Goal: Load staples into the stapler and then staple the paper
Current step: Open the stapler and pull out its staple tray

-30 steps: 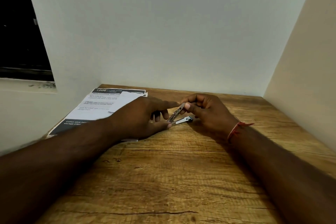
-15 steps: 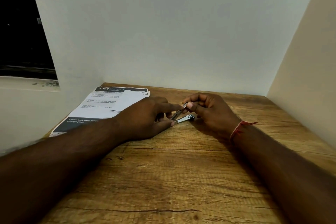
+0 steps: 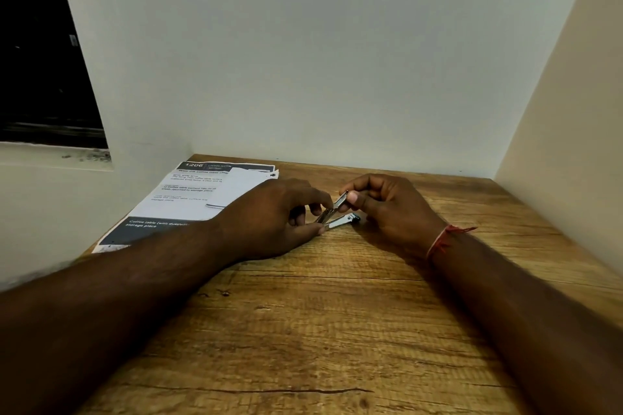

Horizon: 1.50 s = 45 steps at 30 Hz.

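Observation:
A small metal stapler (image 3: 338, 216) lies hinged apart on the wooden table (image 3: 320, 313), its upper arm raised toward the back right and its base flat on the wood. My left hand (image 3: 273, 219) pinches the hinge end, index finger stretched along the raised arm. My right hand (image 3: 387, 209) pinches the tip of the raised arm between thumb and curled fingers. Any staples are too small to make out. Printed paper sheets (image 3: 202, 195) lie at the table's back left, partly under my left forearm.
White walls close the table in at the back and left, and a beige panel (image 3: 566, 145) stands on the right. A dark window opening (image 3: 40, 61) sits in the left wall. Bare wood stretches toward me between my forearms.
My left index finger has slid slightly along the raised stapler arm. Both hands keep their hold in the same spot; the view shifted a little.

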{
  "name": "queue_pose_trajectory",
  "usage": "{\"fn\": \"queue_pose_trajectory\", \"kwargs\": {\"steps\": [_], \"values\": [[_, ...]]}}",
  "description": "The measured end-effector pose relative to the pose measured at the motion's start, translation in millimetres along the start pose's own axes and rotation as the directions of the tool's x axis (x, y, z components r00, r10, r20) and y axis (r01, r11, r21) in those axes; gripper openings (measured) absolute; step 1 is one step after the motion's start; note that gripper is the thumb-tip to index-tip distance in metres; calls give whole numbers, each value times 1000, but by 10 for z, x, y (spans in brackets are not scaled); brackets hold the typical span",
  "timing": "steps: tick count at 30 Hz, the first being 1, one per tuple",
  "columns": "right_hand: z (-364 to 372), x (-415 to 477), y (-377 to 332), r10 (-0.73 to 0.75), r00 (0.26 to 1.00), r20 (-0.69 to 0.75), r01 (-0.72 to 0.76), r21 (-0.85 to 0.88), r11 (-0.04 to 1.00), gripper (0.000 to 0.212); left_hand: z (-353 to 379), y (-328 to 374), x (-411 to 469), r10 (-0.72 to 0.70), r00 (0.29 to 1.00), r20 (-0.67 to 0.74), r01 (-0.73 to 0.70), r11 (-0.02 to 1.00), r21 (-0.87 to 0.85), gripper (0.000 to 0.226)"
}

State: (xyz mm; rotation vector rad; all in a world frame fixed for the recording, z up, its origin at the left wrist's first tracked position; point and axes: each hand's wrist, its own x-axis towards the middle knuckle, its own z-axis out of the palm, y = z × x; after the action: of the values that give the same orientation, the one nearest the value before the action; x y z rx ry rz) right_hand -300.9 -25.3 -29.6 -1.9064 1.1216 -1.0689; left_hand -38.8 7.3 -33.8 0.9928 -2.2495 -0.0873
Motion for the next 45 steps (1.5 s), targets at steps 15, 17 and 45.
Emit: {"fn": "queue_pose_trajectory", "kwargs": {"steps": [15, 17, 45], "values": [[1, 33, 46, 18, 1000, -2, -18, 5, 1000, 11, -8, -20, -50, -54, 997, -53, 49, 995, -86, 41], [-1, 44, 60, 8, 1000, 3, -8, -9, 1000, 11, -11, -22, -42, -36, 997, -62, 31, 996, -88, 39], [-54, 78, 9, 162, 986, 44, -143, -285, 948, 15, -47, -13, -56, -189, 981, 54, 196, 953, -231, 31]]}}
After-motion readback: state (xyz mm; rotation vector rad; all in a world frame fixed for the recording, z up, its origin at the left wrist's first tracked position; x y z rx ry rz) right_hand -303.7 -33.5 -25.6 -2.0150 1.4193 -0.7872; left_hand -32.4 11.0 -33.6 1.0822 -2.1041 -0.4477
